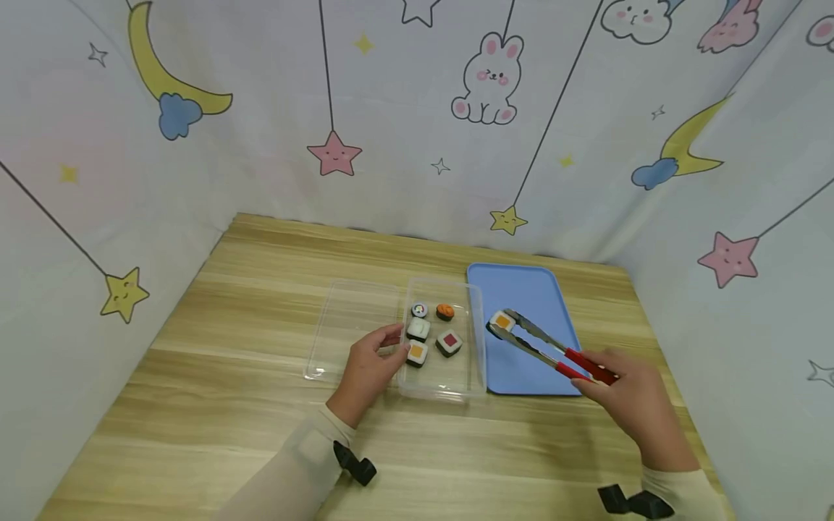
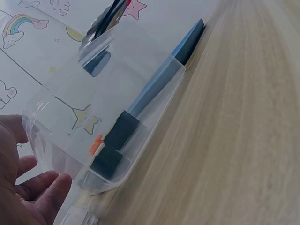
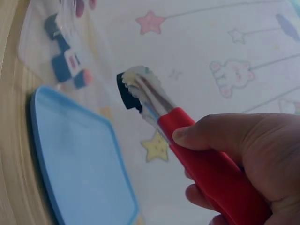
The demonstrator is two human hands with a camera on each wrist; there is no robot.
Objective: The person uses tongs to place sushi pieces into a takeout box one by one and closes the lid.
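My right hand [image 1: 628, 394] grips red-handled metal tongs [image 3: 206, 164]. Their tips pinch a white sushi piece with an orange centre [image 1: 502, 320] and a dark wrap, held above the blue tray [image 1: 534, 369]. At the left side of a clear plastic container [image 2: 136, 47], my left hand [image 1: 371, 365] holds the wall, thumb by the rim. Inside lie several sushi pieces: a round roll [image 1: 420, 310], an orange-topped piece [image 1: 445, 312], a white-topped piece [image 1: 418, 329], one with a red centre [image 1: 449, 343] and one with an orange centre [image 1: 417, 353].
A clear plastic lid [image 1: 352, 318] lies on the wooden table [image 1: 247, 318], left of the container. The tray sits close against the container's right side. A patterned curtain [image 1: 404, 195] encloses the table at the back and sides.
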